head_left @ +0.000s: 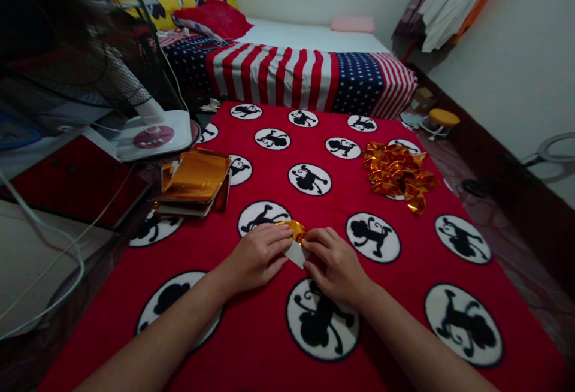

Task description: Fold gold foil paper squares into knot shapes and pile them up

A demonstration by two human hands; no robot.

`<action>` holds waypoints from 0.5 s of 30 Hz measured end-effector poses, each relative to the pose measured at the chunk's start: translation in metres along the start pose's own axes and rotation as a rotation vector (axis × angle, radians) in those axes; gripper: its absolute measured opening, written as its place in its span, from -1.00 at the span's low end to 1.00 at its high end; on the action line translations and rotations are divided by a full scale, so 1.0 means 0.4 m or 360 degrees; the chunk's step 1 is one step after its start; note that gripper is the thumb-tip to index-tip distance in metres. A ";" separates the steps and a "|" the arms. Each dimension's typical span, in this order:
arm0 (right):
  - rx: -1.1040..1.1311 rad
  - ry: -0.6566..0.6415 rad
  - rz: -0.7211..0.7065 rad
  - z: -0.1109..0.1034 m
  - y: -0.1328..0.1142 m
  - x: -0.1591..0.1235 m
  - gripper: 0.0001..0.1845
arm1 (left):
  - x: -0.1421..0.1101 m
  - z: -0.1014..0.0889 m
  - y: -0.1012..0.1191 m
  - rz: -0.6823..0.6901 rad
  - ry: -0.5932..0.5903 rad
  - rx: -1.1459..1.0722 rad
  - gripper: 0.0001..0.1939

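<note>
Between my two hands lies a small sheet of gold foil paper (297, 231), partly folded, its pale underside showing as a corner toward me. My left hand (260, 253) presses on its left side, fingers together over the edge. On the other side my right hand (335, 260) pinches the right edge between thumb and fingers. A stack of flat gold foil sheets (197, 176) sits to the left on the red cloth (323, 209). Folded gold foil pieces (398, 173) are heaped at the right, apart from my hands.
A white-based electric fan (157, 131) stands at the left, with cords (74, 248) hanging nearby. Beyond the cloth is a bed with a striped and starred cover (278, 77). A small yellow-topped stool (444, 117) is on the floor at right.
</note>
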State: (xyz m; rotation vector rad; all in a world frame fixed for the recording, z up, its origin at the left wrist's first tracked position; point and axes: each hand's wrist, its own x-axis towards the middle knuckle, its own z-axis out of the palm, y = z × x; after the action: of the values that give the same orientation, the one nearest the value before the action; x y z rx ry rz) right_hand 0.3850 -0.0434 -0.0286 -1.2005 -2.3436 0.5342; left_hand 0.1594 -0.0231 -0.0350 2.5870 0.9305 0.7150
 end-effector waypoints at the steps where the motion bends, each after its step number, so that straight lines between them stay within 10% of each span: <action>1: 0.0008 -0.0020 0.0013 -0.005 -0.003 0.000 -0.66 | 0.002 0.000 0.000 0.0020 0.0000 -0.0007 -0.69; 15: 0.0176 0.0126 0.0084 0.022 0.007 -0.021 -0.52 | 0.000 0.037 0.006 0.0097 0.0111 0.0004 -0.81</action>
State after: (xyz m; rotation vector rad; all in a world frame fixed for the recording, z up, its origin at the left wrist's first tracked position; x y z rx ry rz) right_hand 0.3864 -0.0499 -0.0393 -1.2127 -2.1920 0.6146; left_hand 0.1684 -0.0266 -0.0461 2.6178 0.8764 0.8254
